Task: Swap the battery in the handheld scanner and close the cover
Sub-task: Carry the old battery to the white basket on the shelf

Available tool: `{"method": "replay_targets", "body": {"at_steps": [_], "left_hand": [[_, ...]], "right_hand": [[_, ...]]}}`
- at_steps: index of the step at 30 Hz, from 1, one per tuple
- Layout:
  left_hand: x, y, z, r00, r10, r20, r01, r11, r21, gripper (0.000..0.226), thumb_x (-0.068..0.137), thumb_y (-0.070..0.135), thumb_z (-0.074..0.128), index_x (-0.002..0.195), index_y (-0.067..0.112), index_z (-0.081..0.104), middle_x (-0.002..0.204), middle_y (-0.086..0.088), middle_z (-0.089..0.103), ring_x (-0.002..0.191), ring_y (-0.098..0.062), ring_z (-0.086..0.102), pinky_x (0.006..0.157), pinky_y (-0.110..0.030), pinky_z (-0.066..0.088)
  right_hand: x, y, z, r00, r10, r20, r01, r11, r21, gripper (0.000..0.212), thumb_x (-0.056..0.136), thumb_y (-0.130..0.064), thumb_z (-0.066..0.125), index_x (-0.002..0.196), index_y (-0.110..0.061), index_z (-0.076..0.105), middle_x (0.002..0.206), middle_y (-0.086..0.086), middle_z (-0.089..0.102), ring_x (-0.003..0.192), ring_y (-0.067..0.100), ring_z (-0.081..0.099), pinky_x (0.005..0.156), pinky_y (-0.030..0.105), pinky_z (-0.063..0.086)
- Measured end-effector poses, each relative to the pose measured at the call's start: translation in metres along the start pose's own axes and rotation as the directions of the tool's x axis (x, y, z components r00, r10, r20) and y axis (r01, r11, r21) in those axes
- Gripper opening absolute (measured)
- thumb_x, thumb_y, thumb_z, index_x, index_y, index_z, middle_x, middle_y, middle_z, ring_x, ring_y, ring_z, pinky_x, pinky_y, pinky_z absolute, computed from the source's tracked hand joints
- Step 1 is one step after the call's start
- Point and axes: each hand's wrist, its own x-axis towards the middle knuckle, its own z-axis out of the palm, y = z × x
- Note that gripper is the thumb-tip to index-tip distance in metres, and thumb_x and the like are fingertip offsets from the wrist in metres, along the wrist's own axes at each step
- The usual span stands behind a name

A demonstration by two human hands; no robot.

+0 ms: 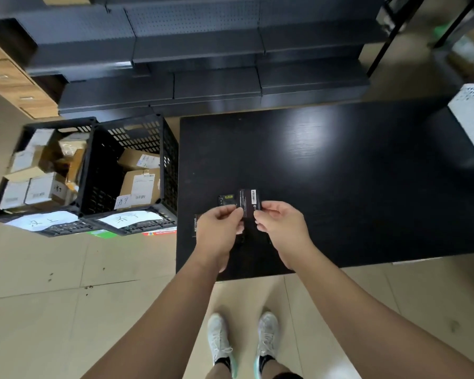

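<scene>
- Head view: both hands are above the near-left part of the black worktop (340,173).
- Left hand (219,231) and right hand (281,224) each pinch a side of 1 flat black battery (248,203).
- A second dark part (226,200) sits just left of the battery; what it is cannot be told.
</scene>
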Motion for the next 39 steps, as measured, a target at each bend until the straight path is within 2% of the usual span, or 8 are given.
{"method": "replay_targets", "body": {"at_steps": [4, 8, 12, 16, 24, 27, 33, 39], "left_hand": [[-0.022, 0.018, 0.013, 0.998, 0.036, 0.044, -0.036, 0.999, -0.01, 0.011, 0.091, 0.011, 0.071, 0.101, 0.01, 0.073, 0.091, -0.007, 0.078, 0.079, -0.015, 0.073, 0.073, -0.026, 0.059], [-0.048, 0.031, 0.027, 0.991, 0.065, 0.117, -0.065, 0.998, -0.01, 0.011, 0.092, 0.009, 0.07, 0.102, 0.009, 0.073, 0.091, -0.007, 0.079, 0.077, -0.013, 0.073, 0.075, -0.027, 0.059], [-0.065, 0.04, 0.044, 0.979, 0.075, 0.192, -0.078, 0.997, 0.01, 0.012, 0.091, 0.01, 0.071, 0.102, 0.009, 0.073, 0.092, -0.009, 0.079, 0.085, -0.021, 0.075, 0.082, -0.033, 0.061], [-0.078, 0.045, 0.072, 0.95, 0.078, 0.302, -0.096, 0.994, 0.044, 0.011, 0.09, 0.007, 0.071, 0.1, 0.006, 0.073, 0.09, -0.012, 0.079, 0.076, -0.019, 0.071, 0.075, -0.032, 0.058], [-0.132, 0.039, 0.16, 0.802, 0.043, 0.595, -0.175, 0.971, 0.166, 0.012, 0.089, 0.009, 0.071, 0.101, 0.008, 0.075, 0.092, -0.01, 0.079, 0.075, -0.016, 0.069, 0.074, -0.029, 0.057], [-0.162, 0.026, 0.202, 0.738, 0.013, 0.675, -0.191, 0.963, 0.19, 0.011, 0.09, 0.009, 0.071, 0.1, 0.007, 0.075, 0.093, -0.012, 0.079, 0.075, -0.017, 0.068, 0.077, -0.032, 0.059], [-0.218, -0.009, 0.295, 0.635, -0.065, 0.769, -0.196, 0.95, 0.242, 0.007, 0.09, 0.008, 0.07, 0.096, 0.007, 0.075, 0.087, -0.009, 0.079, 0.072, -0.015, 0.068, 0.07, -0.027, 0.056], [-0.262, -0.042, 0.4, 0.604, -0.099, 0.791, -0.205, 0.939, 0.275, 0.013, 0.089, 0.013, 0.071, 0.101, 0.009, 0.075, 0.09, -0.009, 0.08, 0.077, -0.017, 0.072, 0.078, -0.03, 0.059]], "right_hand": [[-0.019, -0.021, -0.021, 0.999, -0.029, -0.029, 0.03, 0.999, 0.032, 0.02, 0.085, -0.007, 0.073, 0.097, -0.022, 0.069, 0.095, -0.001, 0.076, 0.089, 0.013, 0.073, 0.079, 0.03, 0.06], [-0.041, -0.037, -0.044, 0.996, -0.062, -0.067, 0.065, 0.997, 0.042, 0.023, 0.084, -0.011, 0.075, 0.103, -0.022, 0.07, 0.093, -0.001, 0.077, 0.086, 0.015, 0.074, 0.082, 0.035, 0.061], [-0.063, -0.05, -0.066, 0.986, -0.096, -0.133, 0.11, 0.989, 0.098, 0.024, 0.085, -0.008, 0.074, 0.107, -0.015, 0.07, 0.095, 0.001, 0.077, 0.087, 0.015, 0.074, 0.08, 0.031, 0.061], [-0.083, -0.055, -0.092, 0.96, -0.105, -0.259, 0.15, 0.975, 0.162, 0.024, 0.085, -0.006, 0.074, 0.107, -0.013, 0.07, 0.097, 0.003, 0.077, 0.091, 0.016, 0.073, 0.079, 0.03, 0.061], [-0.131, -0.054, -0.184, 0.842, -0.075, -0.534, 0.26, 0.924, 0.28, 0.02, 0.086, -0.003, 0.072, 0.104, -0.01, 0.071, 0.09, 0.002, 0.076, 0.081, 0.014, 0.072, 0.074, 0.028, 0.059], [-0.15, -0.048, -0.228, 0.792, -0.058, -0.607, 0.303, 0.902, 0.308, 0.017, 0.087, -0.004, 0.072, 0.101, -0.014, 0.07, 0.09, 0.003, 0.076, 0.077, 0.014, 0.07, 0.071, 0.025, 0.057], [-0.172, -0.031, -0.328, 0.704, -0.01, -0.71, 0.358, 0.868, 0.343, 0.019, 0.086, -0.001, 0.071, 0.104, -0.008, 0.069, 0.092, 0.008, 0.076, 0.068, 0.01, 0.068, 0.064, 0.019, 0.054], [-0.174, -0.025, -0.445, 0.693, -0.011, -0.72, 0.365, 0.867, 0.338, 0.017, 0.087, -0.001, 0.07, 0.102, -0.008, 0.07, 0.09, 0.007, 0.077, 0.065, 0.004, 0.07, 0.062, 0.018, 0.055]]}}
